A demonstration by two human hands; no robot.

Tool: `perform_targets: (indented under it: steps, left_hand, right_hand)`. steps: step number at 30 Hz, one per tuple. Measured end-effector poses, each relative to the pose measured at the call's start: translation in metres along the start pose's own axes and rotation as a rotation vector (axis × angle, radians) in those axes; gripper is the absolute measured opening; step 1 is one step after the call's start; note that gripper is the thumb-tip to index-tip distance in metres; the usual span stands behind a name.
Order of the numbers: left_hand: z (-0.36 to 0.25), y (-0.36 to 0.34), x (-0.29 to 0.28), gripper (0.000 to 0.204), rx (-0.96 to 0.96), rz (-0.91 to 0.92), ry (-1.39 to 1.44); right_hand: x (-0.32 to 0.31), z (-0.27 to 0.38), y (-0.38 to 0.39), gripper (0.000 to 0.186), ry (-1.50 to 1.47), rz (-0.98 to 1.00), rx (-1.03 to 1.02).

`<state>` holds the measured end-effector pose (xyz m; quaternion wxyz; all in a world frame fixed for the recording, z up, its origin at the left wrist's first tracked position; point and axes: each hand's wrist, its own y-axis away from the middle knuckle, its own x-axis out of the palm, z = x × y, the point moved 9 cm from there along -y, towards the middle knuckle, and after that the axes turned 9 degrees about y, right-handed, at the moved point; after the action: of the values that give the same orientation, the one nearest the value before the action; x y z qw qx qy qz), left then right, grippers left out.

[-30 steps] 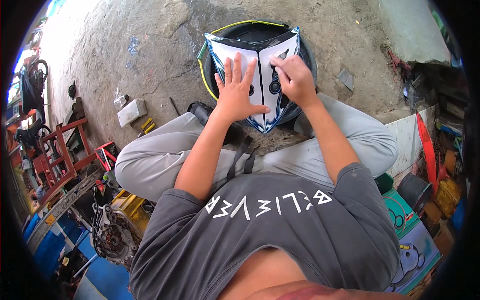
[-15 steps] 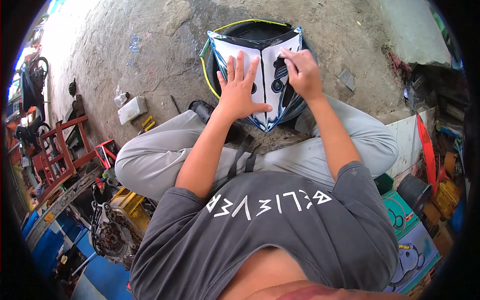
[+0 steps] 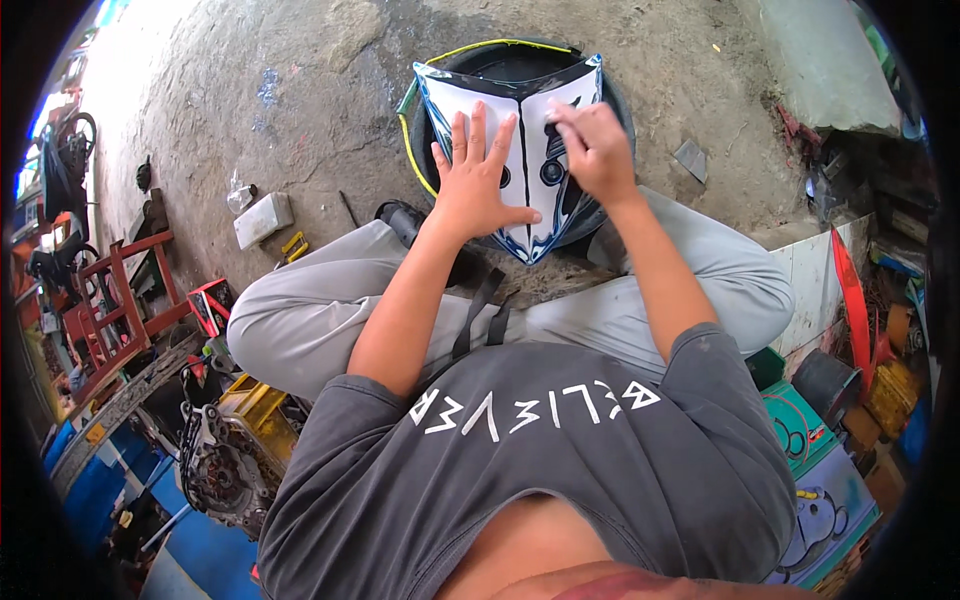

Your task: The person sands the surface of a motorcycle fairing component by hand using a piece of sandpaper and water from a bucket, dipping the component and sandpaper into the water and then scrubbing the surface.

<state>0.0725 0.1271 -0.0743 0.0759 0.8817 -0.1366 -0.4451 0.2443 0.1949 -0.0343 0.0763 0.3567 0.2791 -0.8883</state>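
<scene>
Just ahead of the person's folded legs (image 3: 690, 240), a glossy pointed panel (image 3: 535, 140) is lying across a dark round tub (image 3: 615, 90), its narrow tip facing back toward the person and its two far corners spreading outward. A yellow hose (image 3: 500, 41) is curving around the tub's left and far sides.

Left hand (image 3: 475, 190): resting flat on the panel's white left half, fingers fanning wide, thumb reaching across the dark centre seam. Right hand (image 3: 600, 155): fingers bunching narrowly over the right half, beyond a round black spot (image 3: 553, 173); whether they are pinching something small I cannot tell at this scale.

Handling, by judgement: the panel is looking like thin moulded plastic, so probably light and fairly stiff, perhaps flexing a little along its far edge. Its gloss is suggesting a slippery face; the sharp corners are seeming likeliest to crack or scuff. As holds go, the two long side edges are offering the best purchase, one palm per side, while the smooth faces are giving fingertips nothing to hook.
</scene>
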Motion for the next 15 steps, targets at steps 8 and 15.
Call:
perform_targets:
  steps: [8,15]
  left_hand:
    - [0.001,0.0,0.001,0.153,-0.004,0.002,-0.008]
    - [0.0,0.001,0.0,0.153,-0.002,0.007,-0.011]
  right_hand:
    - [0.003,0.001,0.004,0.041,0.023,0.014,-0.024]
    - [0.006,0.008,0.009,0.035,-0.009,0.003,-0.018]
